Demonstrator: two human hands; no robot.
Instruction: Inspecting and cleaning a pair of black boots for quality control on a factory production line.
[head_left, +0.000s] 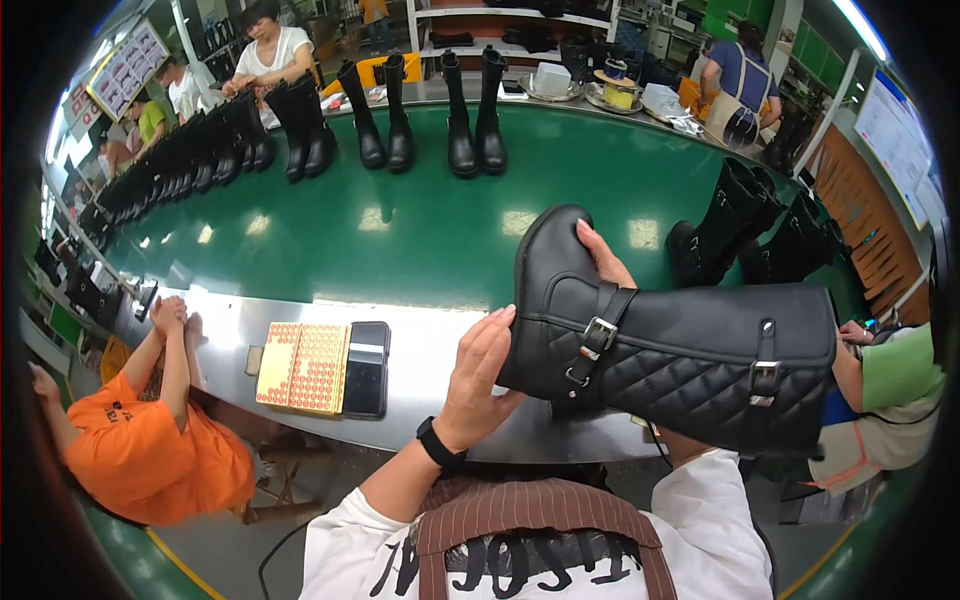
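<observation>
**Tall black boot held sideways above the bench edge**

Nearest: the person's brown striped apron [530,510] and white sleeves at the lower edge. Left hand [480,375], with a black wristband, is clamped on the heel and sole end of the black quilted boot [690,345], fingers curled up the back. Right hand [600,258] grips the boot at the instep, fingers showing over the top edge; the forearm is hidden behind the shaft. The boot lies horizontal in the air, toe up-left, shaft opening to the right, over the steel bench strip [430,350]. Boot look: smooth matte toe, diamond-quilted shaft, one strap with a metal buckle at the ankle, a second buckled strap near the top.

On the steel strip, left of the hands: an orange dotted sheet pad [303,367] touching a black phone [367,368]. Open steel between the phone and left hand.

Beyond: the green conveyor belt [420,230], wide bare middle. Boots stand upright along its far edge [475,110]; more lean at the right edge [740,225].

A person in orange [150,450] sits lower left, and another in green [895,385] at right, just beside the shaft.
</observation>
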